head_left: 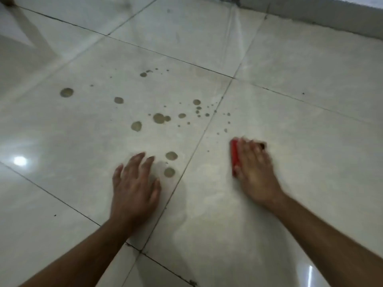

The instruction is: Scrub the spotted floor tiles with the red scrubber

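both hands sit low on the floor tiles (83, 141). left hand (134, 187) lies flat, fingers spread, near brown spots (158, 118). right hand (253, 168) grips the red scrubber (234, 156), bare tile beyond.

Glossy pale tiled floor (310, 59), grey wall base (331, 15)

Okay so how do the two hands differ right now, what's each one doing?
The right hand lies over the red scrubber, pressing it onto the right tile; the left hand holds nothing.
The left hand's fingers are spread on the spotted tile, next to two brown spots; the right hand's fingers lie closer together.
The right hand looks more blurred than the left.
Both are bare, palms down.
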